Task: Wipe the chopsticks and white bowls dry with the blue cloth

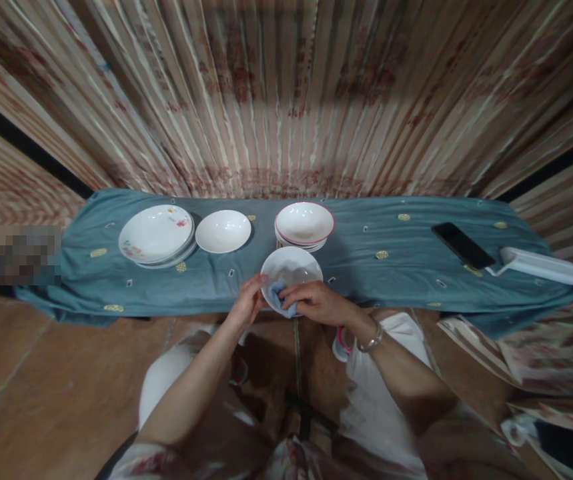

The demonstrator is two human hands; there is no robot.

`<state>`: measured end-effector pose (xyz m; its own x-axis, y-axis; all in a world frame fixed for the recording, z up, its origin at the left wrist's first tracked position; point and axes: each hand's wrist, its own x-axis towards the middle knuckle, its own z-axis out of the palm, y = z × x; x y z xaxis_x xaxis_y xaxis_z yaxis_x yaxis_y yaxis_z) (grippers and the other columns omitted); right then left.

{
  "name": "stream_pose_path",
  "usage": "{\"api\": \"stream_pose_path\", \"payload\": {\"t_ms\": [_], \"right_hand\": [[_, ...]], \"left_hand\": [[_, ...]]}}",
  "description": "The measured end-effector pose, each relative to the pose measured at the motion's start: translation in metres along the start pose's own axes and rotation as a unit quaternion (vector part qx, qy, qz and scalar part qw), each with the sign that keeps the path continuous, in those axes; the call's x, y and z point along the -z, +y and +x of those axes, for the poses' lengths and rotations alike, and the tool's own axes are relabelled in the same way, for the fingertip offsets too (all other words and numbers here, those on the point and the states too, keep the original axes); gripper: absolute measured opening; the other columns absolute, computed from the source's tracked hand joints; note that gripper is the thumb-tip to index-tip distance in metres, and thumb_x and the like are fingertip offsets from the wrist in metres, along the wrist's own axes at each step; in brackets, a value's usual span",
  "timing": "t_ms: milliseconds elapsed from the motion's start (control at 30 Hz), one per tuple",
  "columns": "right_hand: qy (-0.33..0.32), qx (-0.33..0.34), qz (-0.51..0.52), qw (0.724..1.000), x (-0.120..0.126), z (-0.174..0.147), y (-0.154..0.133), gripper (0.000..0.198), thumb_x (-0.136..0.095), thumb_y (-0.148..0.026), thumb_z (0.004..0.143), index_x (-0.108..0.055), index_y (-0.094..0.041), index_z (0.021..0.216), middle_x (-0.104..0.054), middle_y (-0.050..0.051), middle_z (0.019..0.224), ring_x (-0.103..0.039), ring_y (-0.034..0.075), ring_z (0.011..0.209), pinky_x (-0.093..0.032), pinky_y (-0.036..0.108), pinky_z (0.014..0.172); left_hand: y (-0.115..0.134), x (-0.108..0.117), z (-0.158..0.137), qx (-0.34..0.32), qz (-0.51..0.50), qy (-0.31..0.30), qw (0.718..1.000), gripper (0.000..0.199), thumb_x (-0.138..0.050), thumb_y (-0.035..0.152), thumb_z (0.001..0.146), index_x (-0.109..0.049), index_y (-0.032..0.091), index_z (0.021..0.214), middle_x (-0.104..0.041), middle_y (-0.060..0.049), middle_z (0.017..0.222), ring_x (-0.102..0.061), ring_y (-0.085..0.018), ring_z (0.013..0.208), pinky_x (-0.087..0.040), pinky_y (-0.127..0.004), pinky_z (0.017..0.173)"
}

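Observation:
A white bowl (306,265) is tilted at the front edge of the table, in front of my body. My left hand (249,301) grips its left rim, with the fingers partly hidden by the bowl. Inside the bowl, my right hand (319,301) presses a bunched light-blue cloth (281,297) against the inner wall. Just behind stands a stack of bowls, its top bowl (305,223) white with a red rim. Another white bowl (223,231) sits to the left, beside a stack of plates (156,233) with flower prints.
A teal patterned cloth (356,263) covers the long narrow table. On its right side lie a black phone (462,245) and a white object with a bent arm (541,265). A pleated curtain (286,100) hangs right behind the table. My knees are under the front edge.

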<state>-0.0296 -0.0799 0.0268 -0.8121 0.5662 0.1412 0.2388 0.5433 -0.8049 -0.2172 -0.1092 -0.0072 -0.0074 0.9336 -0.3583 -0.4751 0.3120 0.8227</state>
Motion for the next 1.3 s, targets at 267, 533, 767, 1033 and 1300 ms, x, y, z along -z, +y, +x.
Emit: {"api": "stream_pose_path", "payload": {"t_ms": [267, 533, 767, 1033, 1300], "right_hand": [[0.003, -0.073, -0.268, 0.96, -0.004, -0.005, 0.014, 0.024, -0.048, -0.005, 0.083, -0.07, -0.014, 0.085, -0.071, 0.01, 0.104, -0.062, 0.02, 0.105, -0.046, 0.035, 0.098], [0.072, -0.063, -0.335, 0.937, -0.006, 0.001, 0.016, 0.024, -0.044, -0.005, 0.088, -0.066, -0.012, 0.095, -0.063, 0.015, 0.111, -0.054, 0.024, 0.112, -0.048, 0.041, 0.1], [0.108, -0.015, -0.281, 0.954, -0.012, 0.003, 0.016, 0.042, -0.038, -0.003, 0.087, -0.058, -0.011, 0.124, -0.051, 0.017, 0.137, -0.046, 0.024, 0.131, -0.04, 0.043, 0.111], [0.025, 0.013, -0.096, 0.995, -0.006, 0.006, 0.009, 0.044, -0.043, -0.004, 0.084, -0.063, -0.015, 0.121, -0.05, 0.013, 0.143, -0.05, 0.021, 0.13, -0.038, 0.04, 0.111], [-0.013, -0.007, -0.003, 1.0, 0.001, 0.002, 0.001, 0.037, -0.049, -0.002, 0.076, -0.073, -0.02, 0.099, -0.072, 0.004, 0.112, -0.066, 0.018, 0.104, -0.049, 0.032, 0.095]], "left_hand": [[0.004, 0.0, -0.002, 0.004, 0.028, 0.03, 0.999, 0.061, -0.077, 0.038, 0.061, -0.066, 0.011, 0.114, -0.074, -0.008, 0.083, -0.067, -0.02, 0.065, -0.055, -0.028, 0.053], [-0.001, -0.001, -0.001, 0.019, 0.009, 0.03, 0.999, 0.052, -0.076, 0.041, 0.061, -0.068, 0.011, 0.102, -0.074, -0.008, 0.08, -0.069, -0.024, 0.069, -0.055, -0.03, 0.054], [-0.004, -0.008, -0.004, 0.038, -0.027, 0.012, 0.999, 0.045, -0.075, 0.041, 0.064, -0.068, 0.01, 0.096, -0.074, -0.009, 0.078, -0.07, -0.027, 0.078, -0.057, -0.034, 0.061], [-0.005, -0.01, -0.004, 0.045, -0.045, 0.009, 0.998, 0.039, -0.072, 0.04, 0.068, -0.068, 0.012, 0.094, -0.072, -0.004, 0.071, -0.067, -0.019, 0.062, -0.055, -0.029, 0.057], [-0.003, -0.006, -0.003, 0.023, -0.025, 0.022, 0.999, 0.035, -0.074, 0.041, 0.064, -0.068, 0.011, 0.081, -0.071, -0.005, 0.068, -0.066, -0.019, 0.062, -0.054, -0.028, 0.058]]}}
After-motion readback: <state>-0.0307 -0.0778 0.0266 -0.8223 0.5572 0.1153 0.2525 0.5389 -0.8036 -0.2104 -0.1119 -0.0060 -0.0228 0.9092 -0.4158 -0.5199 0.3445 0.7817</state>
